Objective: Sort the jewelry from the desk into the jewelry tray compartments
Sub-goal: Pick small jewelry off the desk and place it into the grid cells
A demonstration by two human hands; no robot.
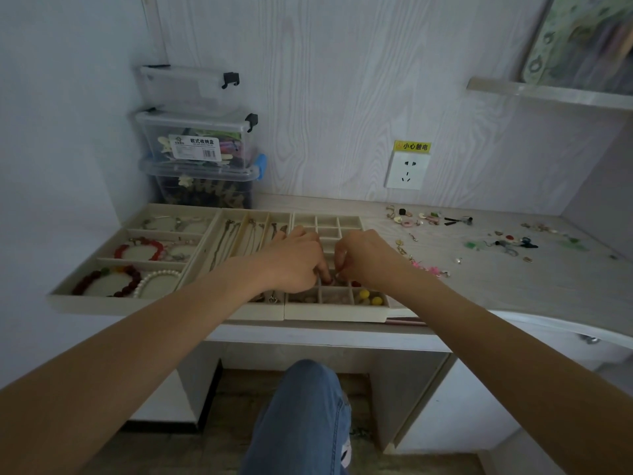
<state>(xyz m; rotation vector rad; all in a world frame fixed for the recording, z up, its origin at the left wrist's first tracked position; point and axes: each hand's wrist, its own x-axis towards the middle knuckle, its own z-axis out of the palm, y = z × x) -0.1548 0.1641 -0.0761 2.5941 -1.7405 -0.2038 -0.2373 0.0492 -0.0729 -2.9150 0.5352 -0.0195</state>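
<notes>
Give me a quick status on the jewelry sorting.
Left hand and right hand together over the grid tray, fingers curled, held item too small to see. Loose jewelry waits on the desk. Nothing blocking.

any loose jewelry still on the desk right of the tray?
Yes, scattered earrings and small pieces lie on the desk to the right of the grid tray.

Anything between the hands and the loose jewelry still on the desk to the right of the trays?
Nothing visible. Both the left hand and right hand are over the small-grid tray. The loose jewelry lies on open desk to the right, with only bare surface between.
</notes>
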